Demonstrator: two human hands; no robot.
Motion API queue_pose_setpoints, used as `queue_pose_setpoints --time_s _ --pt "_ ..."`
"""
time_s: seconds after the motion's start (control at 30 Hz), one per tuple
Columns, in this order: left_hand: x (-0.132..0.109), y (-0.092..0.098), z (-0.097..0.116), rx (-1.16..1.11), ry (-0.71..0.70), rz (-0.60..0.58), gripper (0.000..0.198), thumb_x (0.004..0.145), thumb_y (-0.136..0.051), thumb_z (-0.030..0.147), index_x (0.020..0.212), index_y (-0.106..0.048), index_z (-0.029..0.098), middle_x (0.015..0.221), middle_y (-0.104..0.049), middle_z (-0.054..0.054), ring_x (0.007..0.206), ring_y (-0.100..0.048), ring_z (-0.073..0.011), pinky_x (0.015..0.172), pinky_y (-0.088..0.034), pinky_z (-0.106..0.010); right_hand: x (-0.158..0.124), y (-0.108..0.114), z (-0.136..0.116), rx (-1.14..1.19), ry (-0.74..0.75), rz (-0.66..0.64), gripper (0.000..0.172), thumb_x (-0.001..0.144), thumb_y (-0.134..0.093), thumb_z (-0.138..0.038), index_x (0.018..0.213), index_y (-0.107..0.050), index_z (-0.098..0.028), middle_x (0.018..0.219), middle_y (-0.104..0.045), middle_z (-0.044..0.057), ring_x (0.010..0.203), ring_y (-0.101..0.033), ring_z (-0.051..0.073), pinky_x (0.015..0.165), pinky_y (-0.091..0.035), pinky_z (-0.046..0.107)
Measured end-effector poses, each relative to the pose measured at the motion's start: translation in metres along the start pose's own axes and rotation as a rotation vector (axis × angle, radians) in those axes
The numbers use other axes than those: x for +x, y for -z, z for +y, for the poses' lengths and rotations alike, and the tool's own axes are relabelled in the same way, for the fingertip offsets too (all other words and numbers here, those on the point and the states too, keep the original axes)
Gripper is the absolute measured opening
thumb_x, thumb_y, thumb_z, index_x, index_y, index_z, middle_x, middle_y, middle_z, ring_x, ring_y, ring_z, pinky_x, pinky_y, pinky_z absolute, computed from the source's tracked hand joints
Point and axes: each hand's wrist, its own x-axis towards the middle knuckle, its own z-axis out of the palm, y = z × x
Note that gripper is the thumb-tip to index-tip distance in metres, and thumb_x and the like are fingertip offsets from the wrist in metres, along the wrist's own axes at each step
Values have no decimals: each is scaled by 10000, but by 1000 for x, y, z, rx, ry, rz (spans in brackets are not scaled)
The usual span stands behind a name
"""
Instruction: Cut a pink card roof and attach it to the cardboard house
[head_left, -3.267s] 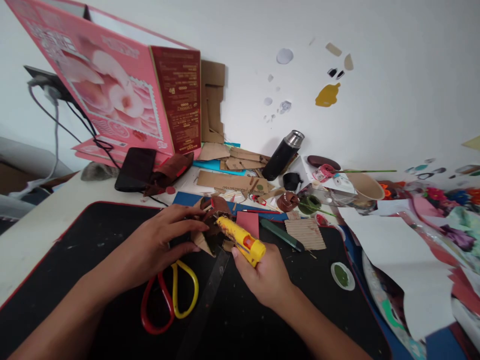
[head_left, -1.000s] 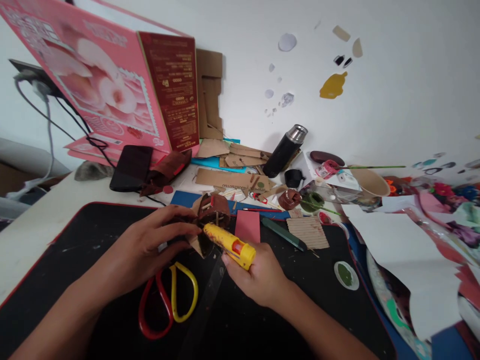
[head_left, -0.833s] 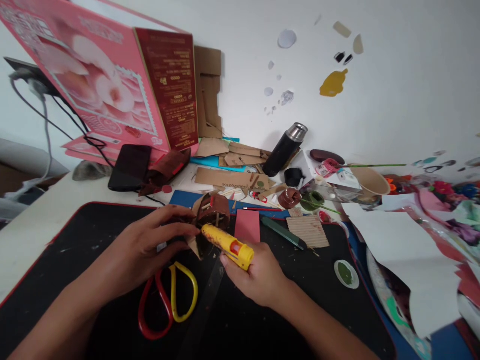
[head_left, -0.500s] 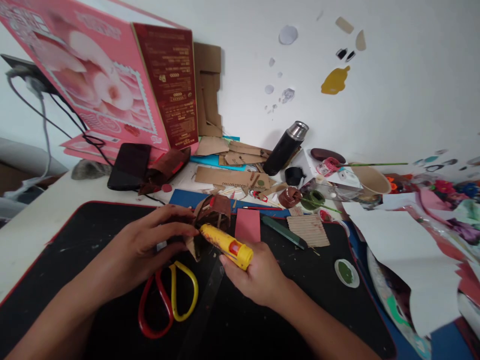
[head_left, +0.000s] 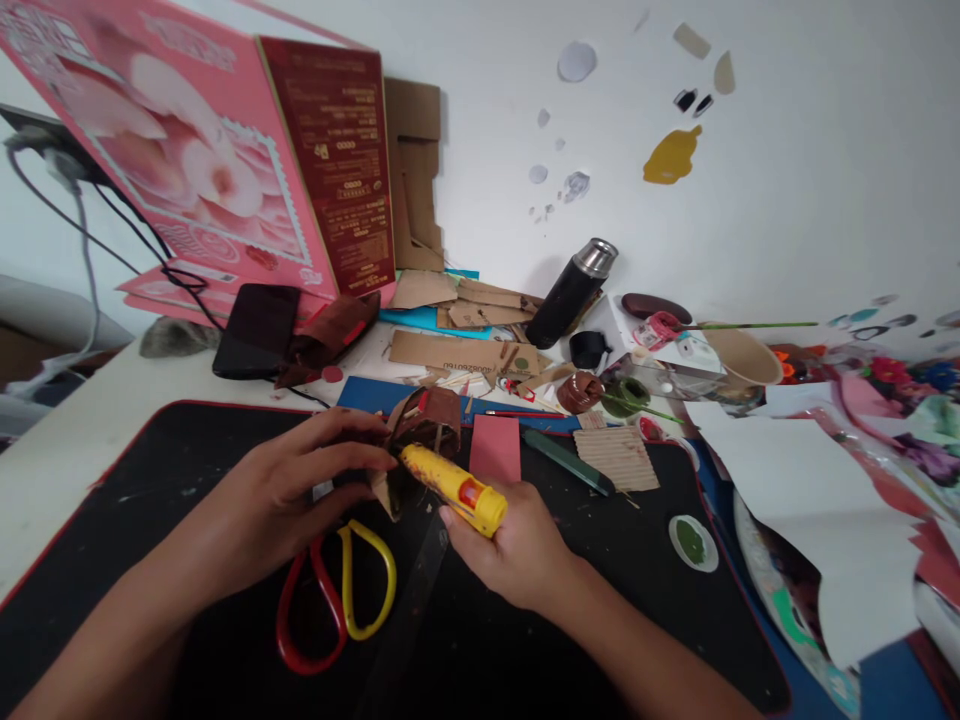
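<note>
So compared with a few seconds back, the yellow glue gun (that's what it looks like) (head_left: 450,487) has slid left, clear of the pink card (head_left: 496,448), and its nozzle now sits right by the left fingertips. Over the last half second, basically nothing's moved. My read is that the work has shifted to the near left end of the brown cardboard piece (head_left: 435,415), and that steadiness is what matters there.

The right hand (head_left: 525,550) is wrapped round the gun's grip. The left hand (head_left: 296,485) has its thumb and fingers closed on the cardboard piece, though how tightly I can't tell. The piece itself is mid-scene, at the far edge of the black mat (head_left: 615,620), just beyond the nozzle; can't tell if nozzle and card actually touch.

Material-wise: the piece is curved and hollow-looking, with crinkly dark brown skin, pale struts inside and a raw tan flap pointing near. The gun is smooth plastic smudged with dark stains. Just left and near, scissors (head_left: 392,580) show glossy loops, one red, one yellow. A thin, see-through-ish ruler (head_left: 421,580) lies right of them, and over on the right there's a ribbed corrugated scrap (head_left: 616,460).
</note>
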Motion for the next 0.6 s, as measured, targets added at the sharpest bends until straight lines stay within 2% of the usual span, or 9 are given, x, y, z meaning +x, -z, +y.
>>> queue_pose_setpoints --time_s 0.17,0.5,0.6 --pt "0 1 2 -7 12 3 252 1020 -640 194 1217 -725 326 1357 -686 -24 1220 -702 -209 1011 -621 -328 -1 1 0 -31 -3 -12 303 1005 -541 -429 792 -613 -226 616 -631 -6 495 -535 142 509 -388 284" --pt "2 3 5 -17 38 -5 283 1019 -620 151 1205 -745 323 1341 -693 0 1205 -708 -194 1020 -621 -317 -2 3 -1 -21 -16 20 296 986 -544 -405 753 -591 -229 590 -589 -17 476 -485 129 497 -379 280" --pt "1 1 2 -18 24 4 259 1021 -630 196 1220 -738 322 1352 -695 -31 1213 -705 -221 1014 -628 -365 -2 4 -1 -22 -5 36 289 980 -553 -382 736 -574 -228 574 -563 -28 463 -469 123 491 -359 278"
